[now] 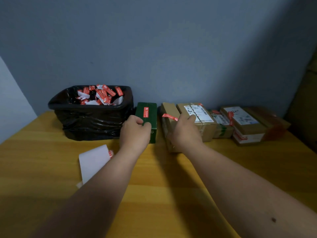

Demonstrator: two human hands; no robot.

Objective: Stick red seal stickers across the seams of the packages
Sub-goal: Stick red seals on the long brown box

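A dark green box (151, 110) stands at the table's back, with a red seal sticker (146, 112) on its top. My left hand (135, 132) grips the near end of this box, thumb and fingers curled over its top edge. To the right lies a brown cardboard package (169, 110) with a red seal sticker (169, 117) partly lifted off its top. My right hand (186, 131) rests on this package, fingers reaching toward a second labelled package (199, 114). A roll of sticker backing (94, 162) with a red sticker at its end lies near my left forearm.
A bin lined with a black bag (92, 117), holding several torn red stickers and white backing scraps, stands left of the green box. More sealed cardboard packages (247, 124) line the wall at the right. The yellow wooden table (163, 182) runs toward me between my arms.
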